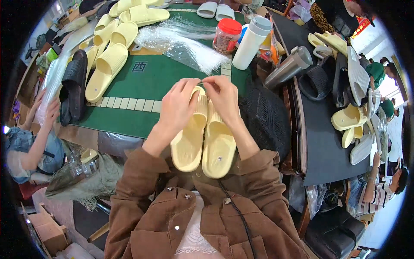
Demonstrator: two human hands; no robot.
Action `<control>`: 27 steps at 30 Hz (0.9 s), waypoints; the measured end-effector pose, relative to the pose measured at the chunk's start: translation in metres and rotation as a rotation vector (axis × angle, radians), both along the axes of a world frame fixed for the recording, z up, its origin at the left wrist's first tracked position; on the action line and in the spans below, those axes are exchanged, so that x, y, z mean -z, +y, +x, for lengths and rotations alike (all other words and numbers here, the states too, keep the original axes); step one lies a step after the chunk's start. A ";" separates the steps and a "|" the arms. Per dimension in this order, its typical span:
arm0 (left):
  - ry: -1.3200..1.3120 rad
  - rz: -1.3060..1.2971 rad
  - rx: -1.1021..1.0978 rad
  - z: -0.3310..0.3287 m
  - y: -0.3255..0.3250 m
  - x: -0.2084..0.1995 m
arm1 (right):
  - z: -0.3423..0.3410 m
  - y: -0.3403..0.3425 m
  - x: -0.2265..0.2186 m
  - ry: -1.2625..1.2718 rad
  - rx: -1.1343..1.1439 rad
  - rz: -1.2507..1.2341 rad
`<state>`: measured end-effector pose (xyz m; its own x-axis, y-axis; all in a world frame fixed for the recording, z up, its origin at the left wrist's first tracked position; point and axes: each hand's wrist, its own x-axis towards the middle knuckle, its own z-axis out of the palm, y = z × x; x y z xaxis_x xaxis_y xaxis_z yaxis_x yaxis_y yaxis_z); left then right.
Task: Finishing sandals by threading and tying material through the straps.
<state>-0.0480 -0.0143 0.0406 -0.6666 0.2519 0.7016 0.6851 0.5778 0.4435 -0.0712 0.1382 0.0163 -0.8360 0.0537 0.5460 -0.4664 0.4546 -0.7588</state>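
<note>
A pair of pale yellow slippers stands side by side in front of me, the left slipper (pixel 186 144) and the right slipper (pixel 218 151), heels towards my body. A small printed sticker lies on the right one's heel. Above their toe ends my left hand (pixel 178 105) and my right hand (pixel 223 98) come close together, fingertips pinched. Something thin seems to run between the fingers, too small to make out. Beyond them, on the green table mat (pixel 142 86), lies a bundle of thin clear plastic strands (pixel 185 41).
Several yellow slippers (pixel 105 71) and black slippers (pixel 75 82) line the table's left. A red-lidded jar (pixel 227 36), a white bottle (pixel 252 43) and a steel tumbler (pixel 289 67) stand right. More slippers lie on the dark side table (pixel 321 144). Other people work at both sides.
</note>
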 end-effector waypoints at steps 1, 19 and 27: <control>-0.120 -0.027 -0.005 -0.012 0.002 0.001 | 0.003 -0.001 -0.001 -0.030 0.016 -0.036; -0.401 0.283 0.137 -0.049 0.015 0.027 | 0.012 -0.008 0.003 -0.222 0.096 -0.330; -0.372 0.245 0.129 -0.043 0.018 0.031 | 0.007 -0.004 0.018 -0.119 0.043 -0.121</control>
<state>-0.0914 0.0037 0.0097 -0.8584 0.2060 0.4698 0.5129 0.3454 0.7859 -0.0643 0.1340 -0.0014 -0.8900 0.1504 0.4305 -0.3519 0.3740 -0.8581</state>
